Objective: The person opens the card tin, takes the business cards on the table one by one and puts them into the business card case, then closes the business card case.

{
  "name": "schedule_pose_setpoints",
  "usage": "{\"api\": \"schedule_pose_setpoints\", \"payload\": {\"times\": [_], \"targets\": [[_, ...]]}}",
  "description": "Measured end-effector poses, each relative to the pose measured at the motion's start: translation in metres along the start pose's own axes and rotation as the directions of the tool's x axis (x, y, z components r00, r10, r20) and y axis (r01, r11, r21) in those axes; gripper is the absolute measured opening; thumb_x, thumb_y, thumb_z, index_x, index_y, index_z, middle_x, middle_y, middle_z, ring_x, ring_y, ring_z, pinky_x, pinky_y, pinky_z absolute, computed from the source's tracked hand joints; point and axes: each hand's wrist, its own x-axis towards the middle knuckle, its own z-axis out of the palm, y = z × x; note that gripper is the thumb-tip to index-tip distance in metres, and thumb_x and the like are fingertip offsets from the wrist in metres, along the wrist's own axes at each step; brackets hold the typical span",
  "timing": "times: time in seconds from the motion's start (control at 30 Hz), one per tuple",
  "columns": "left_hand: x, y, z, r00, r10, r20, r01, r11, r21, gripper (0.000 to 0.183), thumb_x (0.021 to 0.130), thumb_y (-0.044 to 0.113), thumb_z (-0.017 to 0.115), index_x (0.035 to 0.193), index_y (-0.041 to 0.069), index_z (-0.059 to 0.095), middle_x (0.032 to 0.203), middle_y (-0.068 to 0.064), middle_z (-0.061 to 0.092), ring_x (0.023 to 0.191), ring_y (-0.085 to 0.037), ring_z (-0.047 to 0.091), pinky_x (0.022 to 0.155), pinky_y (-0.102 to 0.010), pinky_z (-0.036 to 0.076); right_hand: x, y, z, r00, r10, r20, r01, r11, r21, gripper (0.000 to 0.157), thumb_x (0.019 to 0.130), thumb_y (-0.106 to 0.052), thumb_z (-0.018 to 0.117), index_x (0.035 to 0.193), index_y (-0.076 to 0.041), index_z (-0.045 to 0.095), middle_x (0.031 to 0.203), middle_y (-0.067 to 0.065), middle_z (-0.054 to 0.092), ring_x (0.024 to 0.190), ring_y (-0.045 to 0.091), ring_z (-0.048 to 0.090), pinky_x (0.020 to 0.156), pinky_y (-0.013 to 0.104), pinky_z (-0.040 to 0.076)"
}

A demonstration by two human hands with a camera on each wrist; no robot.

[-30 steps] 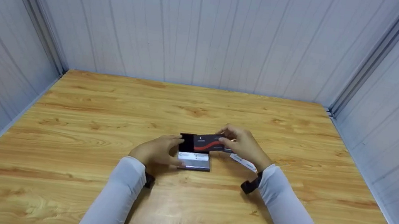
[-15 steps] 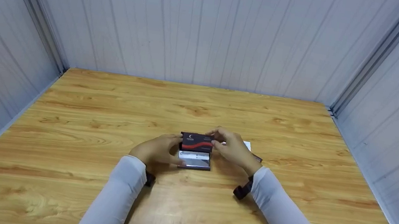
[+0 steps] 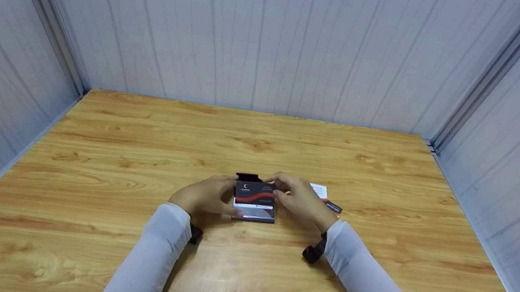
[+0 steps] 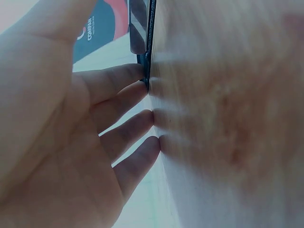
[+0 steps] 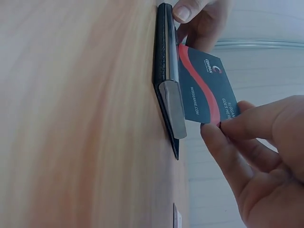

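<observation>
An opened business card case (image 3: 254,213) with a dark cover and a shiny metal tray lies mid-table. My left hand (image 3: 205,194) holds its left side: the thumb rests on the metal tray, and in the left wrist view fingertips touch the dark edge (image 4: 142,59) and the tabletop. Between thumb and fingers my right hand (image 3: 301,198) pinches the right end of a black business card (image 5: 206,85) with a red wave. That card stands tilted, its lower edge at the case's metal tray (image 5: 174,109). A white card strip shows in the tray just below it.
To the right of my right hand, a white card (image 3: 319,190) and a dark card (image 3: 333,206) lie on the wooden table (image 3: 241,276). Pale panel walls (image 3: 274,41) enclose the back and both sides.
My right hand has brought the black card leftward over the case, then lowered it toward the tray, uncovering the cards on the table. The left hand has stayed in place.
</observation>
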Motion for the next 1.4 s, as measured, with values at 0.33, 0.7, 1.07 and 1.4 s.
{"api": "schedule_pose_setpoints", "payload": {"times": [0.33,0.7,1.07,1.4], "targets": [[-0.0001,0.0005,-0.0004,0.997,-0.072,0.025,0.072,0.997,-0.012,0.094,0.084,0.051,0.079,0.157,0.010,0.035,0.161,-0.010,0.030,0.148,-0.027,0.024,0.118,-0.045,0.024,-0.0001,0.0021,-0.0002,0.999,-0.024,0.038,0.026,0.998,-0.050,0.037,0.095,0.004,0.059,0.126,-0.013,0.069,0.111,0.008,0.069,0.096,0.021,0.066,0.084,0.038,0.054],[-0.0017,-0.0001,0.0000,0.997,-0.068,0.026,0.068,0.998,-0.009,0.095,0.084,0.052,0.078,0.157,0.011,0.035,0.162,-0.009,0.028,0.149,-0.028,0.023,0.119,-0.045,0.023,-0.0027,0.0028,-0.0001,0.994,-0.017,0.107,0.027,0.996,-0.089,0.033,0.097,-0.001,0.060,0.128,-0.010,0.067,0.115,0.005,0.068,0.104,0.020,0.063,0.089,0.039,0.053],[-0.0043,0.0009,0.0016,0.998,-0.067,0.021,0.067,0.998,-0.011,0.091,0.086,0.051,0.077,0.157,0.013,0.036,0.161,-0.009,0.030,0.148,-0.030,0.025,0.118,-0.048,0.025,-0.0042,0.0026,-0.0006,0.970,-0.047,0.238,0.085,0.984,-0.154,0.031,0.100,-0.006,0.060,0.130,-0.007,0.066,0.116,0.008,0.066,0.104,0.021,0.061,0.088,0.039,0.051],[-0.0029,-0.0005,0.0016,0.997,-0.064,0.033,0.063,0.998,0.014,0.091,0.086,0.053,0.076,0.158,0.014,0.035,0.162,-0.009,0.029,0.148,-0.030,0.024,0.117,-0.049,0.025,-0.0058,0.0027,-0.0014,0.962,-0.061,0.266,0.122,0.968,-0.218,0.034,0.102,-0.010,0.057,0.135,-0.010,0.065,0.119,0.006,0.059,0.096,0.018,0.053,0.083,0.036,0.046]]}}
